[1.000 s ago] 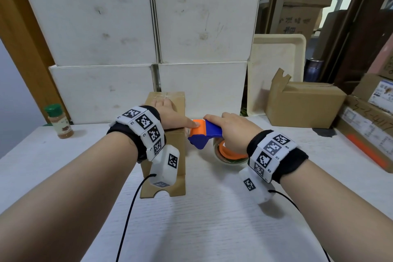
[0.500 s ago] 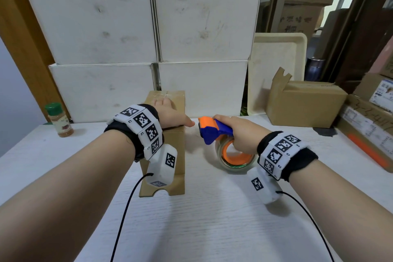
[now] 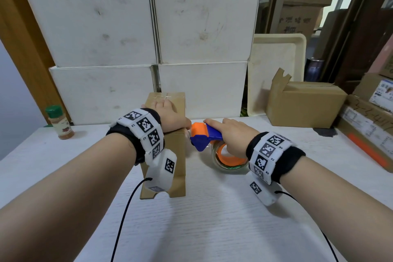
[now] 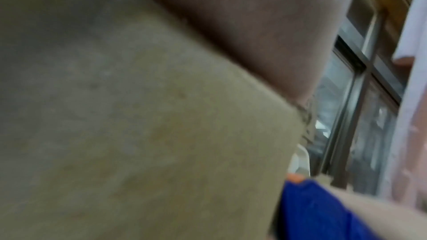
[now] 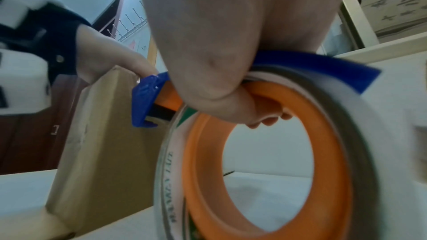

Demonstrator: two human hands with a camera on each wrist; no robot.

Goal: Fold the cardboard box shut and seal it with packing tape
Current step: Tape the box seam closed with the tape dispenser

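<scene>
White cartons back the table (image 3: pixel 212 219). Under my left hand (image 3: pixel 170 118), pressed flat on top, stands the cardboard box (image 3: pixel 176 155). My right hand (image 3: pixel 231 134) curls through the tape dispenser (image 3: pixel 204 136), whose blue nose touches the box's right edge beside my left thumb. The risk I see: pulling before the tape sticks could tip the tall box, or the cutter could nick my thumb.
</scene>
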